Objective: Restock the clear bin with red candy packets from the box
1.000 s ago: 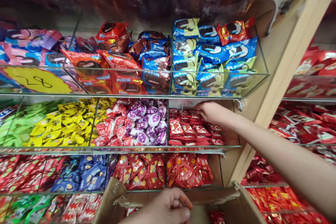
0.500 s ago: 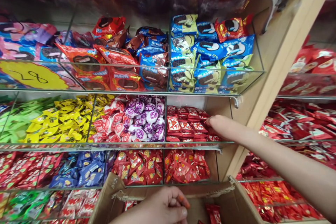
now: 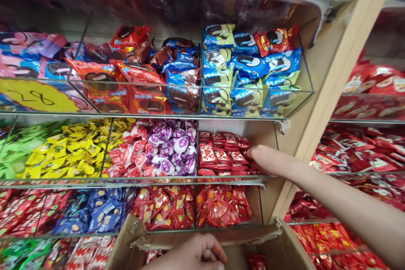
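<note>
In the head view my right hand (image 3: 261,158) reaches into the right-hand compartment of the middle shelf. Its fingers are closed at the right end of stacked red-and-white candy packets (image 3: 222,157), pressed on a packet there; the fingertips are partly hidden. At the bottom, my left hand (image 3: 199,253) hangs over an open cardboard box (image 3: 236,238), loosely curled, and no object shows in it. Inside the box lies a red packet (image 3: 256,260), and a red-and-white packet (image 3: 153,255) sits by my left wrist.
Left of the red packets are purple-and-white wrapped candies (image 3: 172,145) and yellow packets (image 3: 72,152). Above, a shelf with a clear front edge holds cookie packs (image 3: 249,59). A wooden upright (image 3: 337,71) divides off another shelf unit at right. Red packets (image 3: 223,206) fill the shelf below.
The view has tilted slightly, so the shelves sit a little lower in the picture. My right hand stays at the red packets, and my left hand stays curled over the box.
</note>
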`<state>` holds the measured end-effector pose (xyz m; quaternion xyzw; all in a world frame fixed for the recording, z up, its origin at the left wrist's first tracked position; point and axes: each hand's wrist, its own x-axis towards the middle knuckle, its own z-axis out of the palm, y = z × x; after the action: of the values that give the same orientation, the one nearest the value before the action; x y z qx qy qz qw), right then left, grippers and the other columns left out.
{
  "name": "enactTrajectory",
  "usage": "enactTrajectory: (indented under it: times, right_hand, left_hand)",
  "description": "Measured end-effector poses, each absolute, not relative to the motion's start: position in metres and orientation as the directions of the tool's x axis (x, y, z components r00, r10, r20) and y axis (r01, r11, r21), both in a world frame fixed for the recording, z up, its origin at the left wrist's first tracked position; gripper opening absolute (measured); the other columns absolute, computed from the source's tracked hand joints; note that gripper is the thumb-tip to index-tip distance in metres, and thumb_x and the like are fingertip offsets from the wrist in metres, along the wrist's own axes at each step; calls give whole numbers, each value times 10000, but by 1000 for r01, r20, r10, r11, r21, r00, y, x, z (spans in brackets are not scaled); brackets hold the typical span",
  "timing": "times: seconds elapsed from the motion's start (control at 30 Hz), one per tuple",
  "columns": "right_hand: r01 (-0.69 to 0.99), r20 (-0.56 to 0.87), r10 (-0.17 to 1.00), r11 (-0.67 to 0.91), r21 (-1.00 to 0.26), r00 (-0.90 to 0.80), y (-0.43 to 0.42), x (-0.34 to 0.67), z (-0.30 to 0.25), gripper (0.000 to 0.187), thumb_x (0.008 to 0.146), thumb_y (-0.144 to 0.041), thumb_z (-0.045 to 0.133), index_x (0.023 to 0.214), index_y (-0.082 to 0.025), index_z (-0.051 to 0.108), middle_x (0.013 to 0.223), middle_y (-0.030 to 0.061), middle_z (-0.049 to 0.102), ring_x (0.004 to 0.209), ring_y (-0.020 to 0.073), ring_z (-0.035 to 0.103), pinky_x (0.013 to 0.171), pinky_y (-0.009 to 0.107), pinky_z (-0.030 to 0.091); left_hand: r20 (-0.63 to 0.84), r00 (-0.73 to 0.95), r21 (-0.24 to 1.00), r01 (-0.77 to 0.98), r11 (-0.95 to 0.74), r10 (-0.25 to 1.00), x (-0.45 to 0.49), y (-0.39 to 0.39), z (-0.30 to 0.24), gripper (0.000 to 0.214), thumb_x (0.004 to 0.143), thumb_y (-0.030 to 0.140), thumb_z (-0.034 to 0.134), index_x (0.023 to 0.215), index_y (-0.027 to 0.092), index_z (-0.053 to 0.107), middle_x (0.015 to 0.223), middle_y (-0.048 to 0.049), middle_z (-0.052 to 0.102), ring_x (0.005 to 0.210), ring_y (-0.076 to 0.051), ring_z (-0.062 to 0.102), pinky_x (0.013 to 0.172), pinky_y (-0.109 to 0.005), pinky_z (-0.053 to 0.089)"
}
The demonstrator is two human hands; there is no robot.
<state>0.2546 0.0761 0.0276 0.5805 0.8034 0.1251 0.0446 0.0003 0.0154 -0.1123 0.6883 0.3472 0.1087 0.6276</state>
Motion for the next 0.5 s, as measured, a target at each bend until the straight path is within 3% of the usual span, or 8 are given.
enactTrajectory:
  times: [0.2,0.5]
  right_hand:
    - [924,50,939,324,203,-340,75,254,37,173,666,-93,479,745,-142,625,768,96,681,698,187,630,576,219,411]
    - [926,26,944,316,204,-328,63,249,40,174,624,-104,541,771,-116,632,806,119,681,737,213,632,600,228,425]
  left_hand:
    - [-281,764,944,330,23,581,1,23,-120,570,546,635,579,845,150,591,643,21,470,545,-65,372,538,-192,271]
    - [-318,760,932,359,41,566,5,24,-117,569,533,644,576,815,149,565,601,41,441,519,-57,356,498,-186,230]
